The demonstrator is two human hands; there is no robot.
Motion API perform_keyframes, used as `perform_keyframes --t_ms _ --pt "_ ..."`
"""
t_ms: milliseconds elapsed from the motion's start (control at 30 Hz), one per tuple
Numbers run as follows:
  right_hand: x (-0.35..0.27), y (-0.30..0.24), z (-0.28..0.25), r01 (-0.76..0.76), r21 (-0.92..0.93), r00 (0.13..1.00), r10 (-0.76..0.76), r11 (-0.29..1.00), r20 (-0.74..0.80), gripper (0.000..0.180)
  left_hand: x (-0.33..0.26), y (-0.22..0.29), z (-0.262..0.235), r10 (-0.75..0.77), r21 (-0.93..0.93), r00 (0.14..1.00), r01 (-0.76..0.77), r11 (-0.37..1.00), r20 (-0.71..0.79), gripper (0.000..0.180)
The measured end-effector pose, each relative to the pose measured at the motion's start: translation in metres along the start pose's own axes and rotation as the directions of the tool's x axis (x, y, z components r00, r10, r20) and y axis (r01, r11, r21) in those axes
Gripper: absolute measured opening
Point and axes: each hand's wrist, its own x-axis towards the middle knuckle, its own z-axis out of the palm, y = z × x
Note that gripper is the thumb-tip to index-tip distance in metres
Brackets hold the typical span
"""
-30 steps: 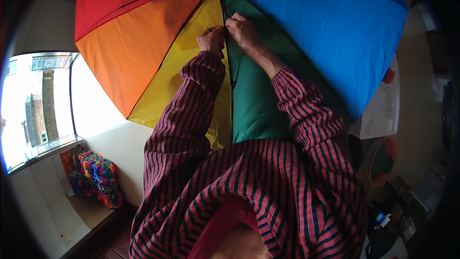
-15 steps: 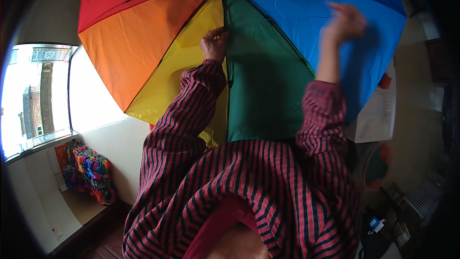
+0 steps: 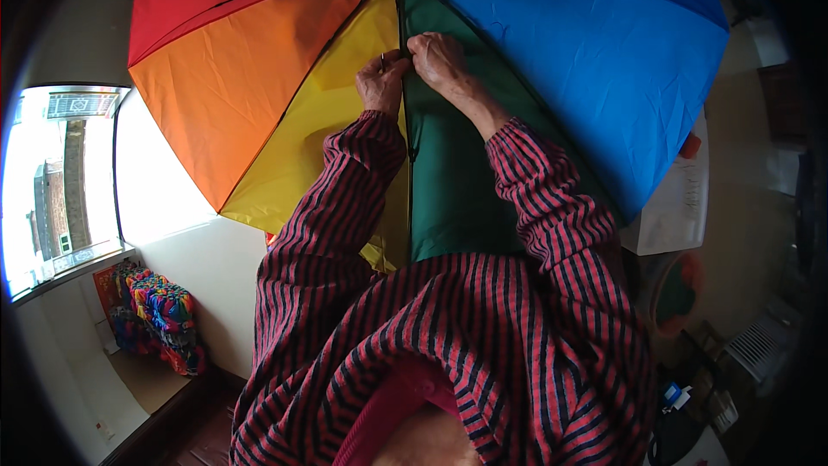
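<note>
An opened umbrella (image 3: pixel 483 129) with red, orange, yellow, green and blue panels spreads before me, its inner side with black ribs facing me. My left hand (image 3: pixel 379 85) is closed in a pinch at the black rib (image 3: pixel 402 22) between the yellow and green panels. Over the green panel, my right hand (image 3: pixel 440 65) meets it from the other side, fingers pressed together at the same rib. What the right fingertips hold is too small to make out. A thin dark curl like thread (image 3: pixel 500 29) shows against the blue panel.
A bright window (image 3: pixel 65 173) is at the left, above a bundle of multicoloured knotted fabric (image 3: pixel 159 311). A white box-like thing (image 3: pixel 673 216) stands behind the umbrella at the right. Lower right are a round red-and-green thing (image 3: pixel 679 293) and a slatted light-coloured object (image 3: pixel 759 347).
My right hand has swung from the blue panel, where it was raised and blurred, leftward to the rib beside my left hand. The left hand has stayed at the rib.
</note>
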Motion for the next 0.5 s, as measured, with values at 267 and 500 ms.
perform_keyframes --t_ms 267,500 --pt "0.014 -0.020 -0.008 -0.136 0.208 0.990 0.143 0.969 -0.020 0.012 -0.010 0.012 -0.001 -0.131 0.024 0.971 0.139 0.990 -0.200 0.026" --pt "0.029 -0.028 -0.013 0.052 0.038 0.991 -0.047 0.998 -0.125 0.015 -0.009 0.015 0.005 -0.024 0.104 0.994 0.035 0.994 -0.105 0.031"
